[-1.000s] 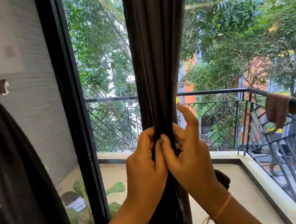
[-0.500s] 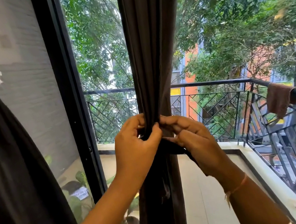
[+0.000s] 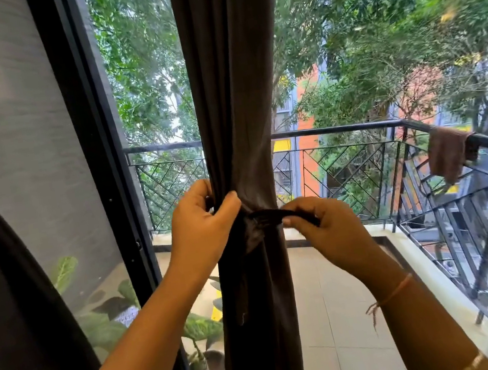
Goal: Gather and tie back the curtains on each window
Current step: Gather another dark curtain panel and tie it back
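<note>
A dark brown curtain (image 3: 235,91) is seen gathered into a narrow column at the middle of the window, in front of the glass, and is cinched at hand height. A second dark curtain (image 3: 9,315) is seen at the far left edge, well apart from it. Between the two, a black window frame (image 3: 97,143) is set upright. Beyond the glass, a balcony is bounded by a black railing (image 3: 354,127). Leafy plants (image 3: 194,328) are seen low beside the frame. The gathered curtain's left edge is gripped by the left hand (image 3: 201,226), its fingers curled round the folds. A brown cloth (image 3: 448,154) is draped over the railing at the right. A dark tie band (image 3: 272,214), laid across the gathered fabric, is pinched at its free end by the right hand (image 3: 328,229), just right of the curtain. An orange thread (image 3: 394,289) is worn on the right wrist.
</note>
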A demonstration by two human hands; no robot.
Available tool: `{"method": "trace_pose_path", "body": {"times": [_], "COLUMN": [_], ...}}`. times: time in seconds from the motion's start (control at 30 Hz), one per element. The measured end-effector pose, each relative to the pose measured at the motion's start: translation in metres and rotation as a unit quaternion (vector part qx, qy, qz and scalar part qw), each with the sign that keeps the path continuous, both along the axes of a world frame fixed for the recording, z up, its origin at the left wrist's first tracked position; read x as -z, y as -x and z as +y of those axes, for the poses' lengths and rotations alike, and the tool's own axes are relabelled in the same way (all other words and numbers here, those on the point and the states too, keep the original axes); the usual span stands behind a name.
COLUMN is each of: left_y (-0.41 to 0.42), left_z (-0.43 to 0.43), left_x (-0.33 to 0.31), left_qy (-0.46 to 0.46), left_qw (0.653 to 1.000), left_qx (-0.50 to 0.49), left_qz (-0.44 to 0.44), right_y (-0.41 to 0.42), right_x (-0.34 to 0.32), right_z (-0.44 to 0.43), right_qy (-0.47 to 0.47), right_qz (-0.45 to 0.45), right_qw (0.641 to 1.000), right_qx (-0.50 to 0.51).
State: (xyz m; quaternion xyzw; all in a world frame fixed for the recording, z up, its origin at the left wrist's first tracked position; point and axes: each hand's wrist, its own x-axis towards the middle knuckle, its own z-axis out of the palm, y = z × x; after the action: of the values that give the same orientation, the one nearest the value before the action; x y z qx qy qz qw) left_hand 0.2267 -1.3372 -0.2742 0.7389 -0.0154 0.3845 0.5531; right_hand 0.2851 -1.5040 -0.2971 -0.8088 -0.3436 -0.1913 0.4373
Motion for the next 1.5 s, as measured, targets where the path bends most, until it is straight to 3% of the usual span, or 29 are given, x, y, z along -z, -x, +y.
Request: {"method": "trace_pose_path", "body": {"times": [0.1,0.17,0.3,0.4,0.5,0.63,0.73,0.87,1.07,1.17,1.23,1.4,1.5], "left_y": [0.002,0.0,-0.006,-0.012,-0.018,-0.017,-0.018,-0.014,-0.01,-0.006,-0.004,-0.005,-0.008], "left_z": [-0.008,-0.013,-0.024,-0.025,-0.02,-0.015,-0.01,-0.01,-0.011,-0.005,0.0,0.005,0.009], "left_x": [0.0,0.003,0.008,0.011,0.011,0.012,0.016,0.013,0.018,0.012,0.008,0.001,0.004], "left_qy": [-0.041,-0.064,-0.064,-0.033,0.01,-0.065,-0.169,-0.121,-0.139,-0.219,-0.294,-0.307,-0.308], "left_qw": [0.999,0.998,0.997,0.998,0.998,0.997,0.981,0.992,0.989,0.974,0.955,0.949,0.949], "left_qx": [0.022,0.026,0.035,0.048,0.049,-0.004,-0.08,0.031,0.044,0.053,0.03,0.058,0.051], "left_qz": [-0.007,-0.013,-0.032,-0.031,-0.033,-0.033,-0.045,-0.031,-0.031,0.004,0.025,0.053,0.051], "right_y": [-0.008,-0.013,-0.025,-0.029,-0.029,-0.023,-0.024,-0.025,-0.019,-0.016,-0.018,-0.013,-0.021], "right_x": [0.002,0.007,0.012,0.011,0.009,0.009,0.012,0.011,0.005,-0.001,-0.007,-0.01,-0.012], "right_z": [0.005,0.014,0.036,0.049,0.058,0.066,0.067,0.066,0.059,0.059,0.057,0.055,0.049], "right_qy": [-0.039,-0.078,-0.22,-0.331,-0.376,-0.386,-0.344,-0.246,-0.122,-0.182,-0.172,-0.04,0.0], "right_qz": [-0.11,-0.101,0.093,0.234,0.292,0.369,0.383,0.43,0.429,0.406,0.43,0.414,0.346], "right_qw": [0.99,0.988,0.971,0.908,0.87,0.822,0.834,0.85,0.875,0.871,0.864,0.898,0.933], "right_qx": [0.083,0.088,0.001,-0.107,-0.128,-0.196,-0.197,-0.176,-0.187,-0.21,-0.195,-0.141,-0.095]}}
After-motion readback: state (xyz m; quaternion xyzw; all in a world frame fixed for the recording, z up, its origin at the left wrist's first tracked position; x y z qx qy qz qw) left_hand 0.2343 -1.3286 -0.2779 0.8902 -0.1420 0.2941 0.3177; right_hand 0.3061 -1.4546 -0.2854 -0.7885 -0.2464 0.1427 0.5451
